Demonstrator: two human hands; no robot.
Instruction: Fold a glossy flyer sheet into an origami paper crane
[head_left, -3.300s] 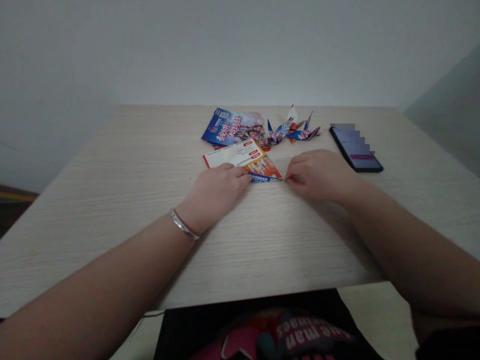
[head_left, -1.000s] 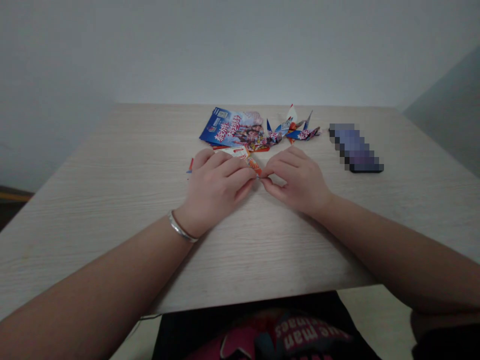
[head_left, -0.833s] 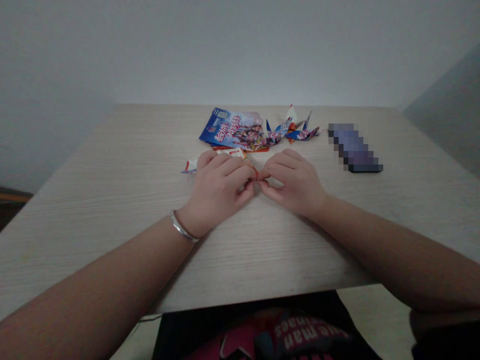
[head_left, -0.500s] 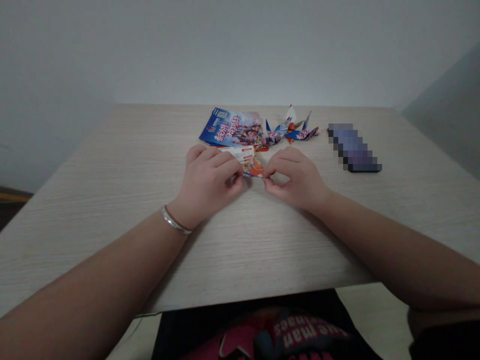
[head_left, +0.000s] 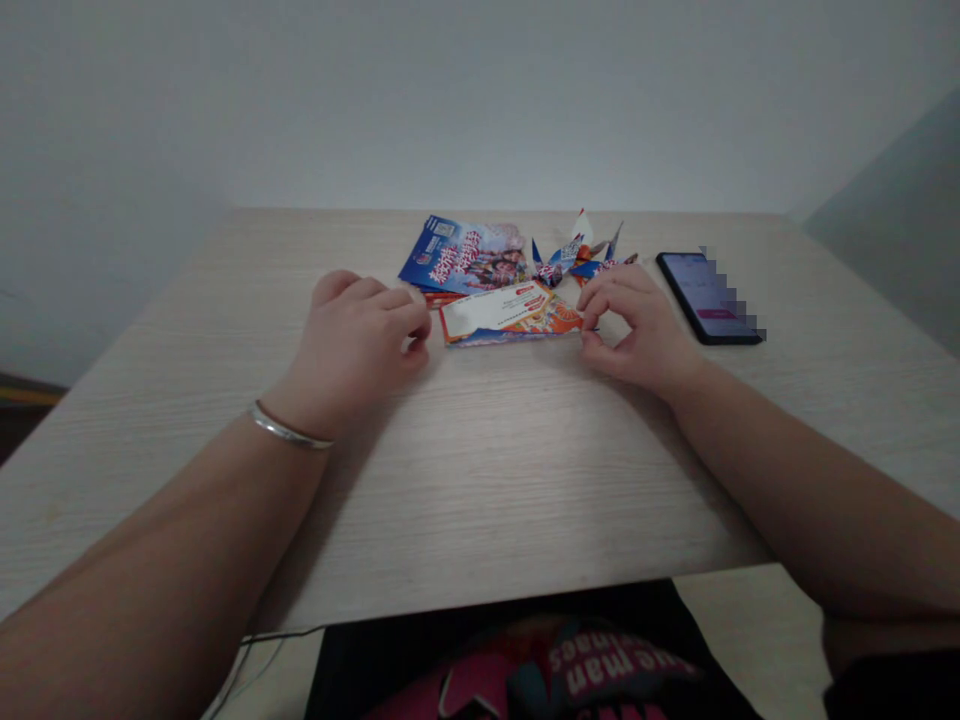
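Two folded paper figures with pointed tips, printed in blue, white and red, stand close together toward the far side of a pale wood-grain table (head_left: 487, 480) in the head view. One, the left-hand figure (head_left: 549, 270), stands just beside a stack of glossy blue-and-pink leaflets (head_left: 469, 255) with large lettering, an orange edge showing beneath; the other, the right-hand figure (head_left: 595, 268), is partly covered in this view by the knuckles of the right hand (head_left: 637, 325). Farther right lies a black-edged smartphone (head_left: 694, 290), screen lit and partly pixelated, near that hand but apart from it.

On the near side of the stack and figures lies a folded paper sheet (head_left: 491, 312), white with red-and-orange print and a blue strip along its near edge, between the two hands. The right thumb and forefinger pinch its right-hand corner. The left hand (head_left: 367, 330) is just beside the sheet's left end, fingers curled in, thumb close to forefinger; whether their tips meet I cannot tell.

A silver-coloured bangle (head_left: 289, 428) circles the left wrist. Below the table's near edge are black cloth with pink print (head_left: 480, 685) and a thin dark cable (head_left: 281, 635). Behind everything rises a plain grey wall (head_left: 480, 100).
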